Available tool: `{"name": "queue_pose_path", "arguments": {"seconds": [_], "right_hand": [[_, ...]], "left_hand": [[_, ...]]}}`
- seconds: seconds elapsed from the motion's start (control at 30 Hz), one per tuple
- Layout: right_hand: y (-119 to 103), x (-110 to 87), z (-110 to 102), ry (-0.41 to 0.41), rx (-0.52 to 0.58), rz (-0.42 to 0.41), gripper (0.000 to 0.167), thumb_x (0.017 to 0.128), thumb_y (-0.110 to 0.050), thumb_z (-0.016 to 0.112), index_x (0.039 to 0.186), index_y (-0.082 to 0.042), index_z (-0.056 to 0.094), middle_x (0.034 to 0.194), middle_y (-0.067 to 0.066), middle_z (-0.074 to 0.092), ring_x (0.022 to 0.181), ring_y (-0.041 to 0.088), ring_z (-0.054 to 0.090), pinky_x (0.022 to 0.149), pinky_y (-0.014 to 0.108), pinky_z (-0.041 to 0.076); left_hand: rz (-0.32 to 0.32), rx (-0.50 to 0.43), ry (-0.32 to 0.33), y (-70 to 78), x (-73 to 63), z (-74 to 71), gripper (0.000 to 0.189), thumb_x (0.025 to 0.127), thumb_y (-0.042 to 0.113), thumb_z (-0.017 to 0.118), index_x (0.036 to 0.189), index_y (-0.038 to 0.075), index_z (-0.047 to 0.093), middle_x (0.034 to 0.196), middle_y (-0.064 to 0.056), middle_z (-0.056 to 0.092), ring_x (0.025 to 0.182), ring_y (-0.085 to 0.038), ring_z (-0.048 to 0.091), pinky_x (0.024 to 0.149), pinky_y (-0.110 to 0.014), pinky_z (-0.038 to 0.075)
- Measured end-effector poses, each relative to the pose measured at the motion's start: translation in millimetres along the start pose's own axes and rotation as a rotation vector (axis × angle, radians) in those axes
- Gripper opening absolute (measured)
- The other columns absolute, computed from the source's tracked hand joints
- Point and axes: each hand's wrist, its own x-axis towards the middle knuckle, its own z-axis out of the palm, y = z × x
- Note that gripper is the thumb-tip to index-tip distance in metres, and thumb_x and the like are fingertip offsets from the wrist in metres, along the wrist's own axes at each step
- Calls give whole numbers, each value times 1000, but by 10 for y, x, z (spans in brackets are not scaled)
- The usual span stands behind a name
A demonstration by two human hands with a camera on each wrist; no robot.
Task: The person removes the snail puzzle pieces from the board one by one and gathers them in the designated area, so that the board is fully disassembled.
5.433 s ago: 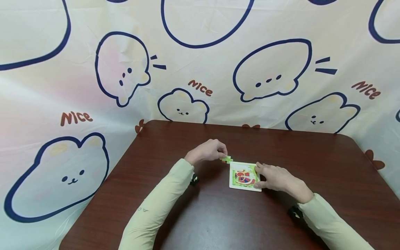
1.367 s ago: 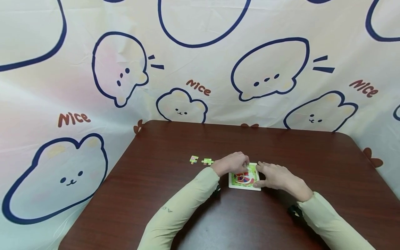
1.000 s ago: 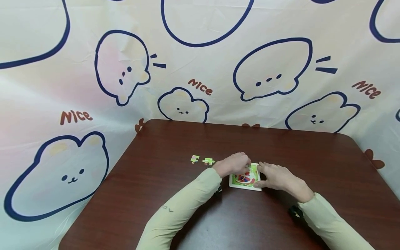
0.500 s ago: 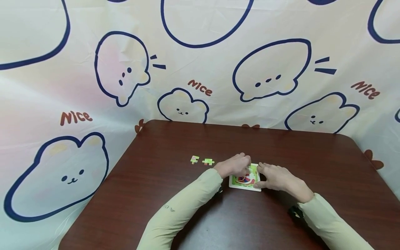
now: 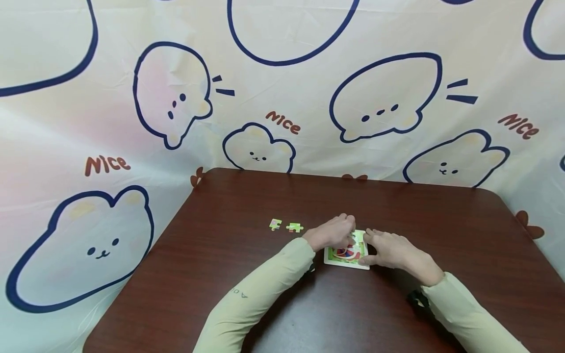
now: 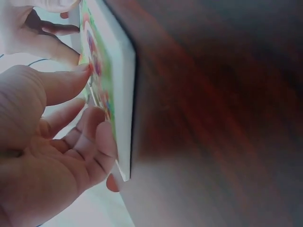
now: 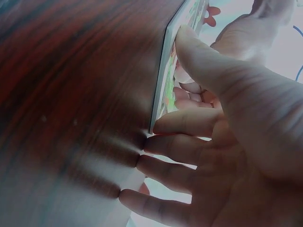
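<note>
A small square jigsaw puzzle in a white-rimmed tray (image 5: 344, 265) lies flat on the table, its picture green with a red and blue figure. My left hand (image 5: 333, 233) is over the tray's far left part, hiding it. In the left wrist view, its thumb and fingertips pinch at a slightly raised puzzle piece (image 6: 94, 97) in the picture. At the tray's right side, my right hand (image 5: 390, 249) has its thumb on the rim and index finger at the far corner. Its other fingers (image 7: 165, 168) extend straight, tips down at the table.
Left of the tray, two loose puzzle pieces lie on the table: one green with a pink patch (image 5: 275, 224), the other mostly green (image 5: 294, 228). A patterned cloth (image 5: 309, 147) hangs behind the brown table (image 5: 247, 196).
Over five seconds ago my left hand held a green piece beyond the tray's far left corner; that piece now lies left of it. Lately the left hand has stayed over the tray, fingers shifting slightly.
</note>
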Motion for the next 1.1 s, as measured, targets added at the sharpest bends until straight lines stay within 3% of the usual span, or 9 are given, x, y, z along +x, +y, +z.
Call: {"name": "queue_pose_path", "arguments": {"seconds": [0.17, 0.37, 0.77, 0.93, 1.1], "right_hand": [[10, 2, 2, 1, -4, -3, 51, 80, -53, 74, 107, -12, 62, 141, 30, 50, 122, 44, 56, 85, 57, 51], [1, -4, -8, -6, -7, 2, 70, 80, -54, 74, 128, -6, 59, 143, 30, 48, 127, 45, 52, 91, 59, 48], [-17, -31, -24, -14, -12, -1, 77, 80, -55, 73, 135, -4, 56, 143, 30, 47, 128, 46, 51, 92, 60, 48], [-15, -35, -22, -24, -16, 4, 79, 80, -55, 73, 138, -5, 54, 144, 30, 46, 129, 46, 49, 93, 60, 47], [-15, -39, -15, -26, -12, 6, 80, 80, -55, 73, 139, -5, 53, 144, 30, 46, 130, 46, 49, 94, 60, 47]], "left_hand": [[25, -20, 66, -3, 3, 19, 21, 94, 29, 65, 104, 14, 55, 102, 0, 53, 85, -9, 50, 72, -18, 43], [24, -41, 86, 1, 34, 10, 16, 93, 26, 68, 97, 13, 59, 97, 2, 56, 82, -8, 52, 67, -17, 44], [22, 26, 25, 58, 67, -23, 30, 94, 26, 65, 122, 14, 64, 120, 1, 62, 109, -9, 52, 84, -20, 48], [-8, -14, 14, 74, 44, -35, 25, 94, 25, 65, 118, 16, 60, 116, 0, 56, 97, -9, 52, 76, -20, 47], [17, -53, 8, 69, 25, -54, 16, 95, 20, 62, 108, 16, 53, 100, 3, 56, 85, -9, 53, 69, -19, 45]]}}
